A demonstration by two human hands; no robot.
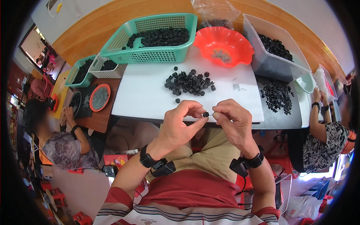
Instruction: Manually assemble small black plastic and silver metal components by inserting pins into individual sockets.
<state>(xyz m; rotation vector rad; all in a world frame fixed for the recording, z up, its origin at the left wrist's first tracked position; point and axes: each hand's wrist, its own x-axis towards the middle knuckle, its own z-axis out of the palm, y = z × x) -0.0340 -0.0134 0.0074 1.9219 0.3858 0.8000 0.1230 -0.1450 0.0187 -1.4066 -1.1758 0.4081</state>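
Observation:
My left hand [183,122] pinches a small black plastic part [206,114] between thumb and fingertips, just above the table's near edge. Close beside it, my right hand [233,119] is closed in a pinch on a small pale pin [213,113], mostly hidden by the fingers. The pin points toward the black part; I cannot tell whether they touch. Beyond my hands, a loose pile of black plastic parts [189,82] lies on the white table sheet [142,97]. A few thin grey pins [238,87] lie to the right of that pile.
Along the back stand a green basket [150,57] of black parts, a red scalloped bowl [240,56] with pins and a clear bin [275,69]. More black parts [277,95] lie at right. Co-workers sit at left [67,150] and right [322,146]. An orange bowl [109,98] holds grey pins.

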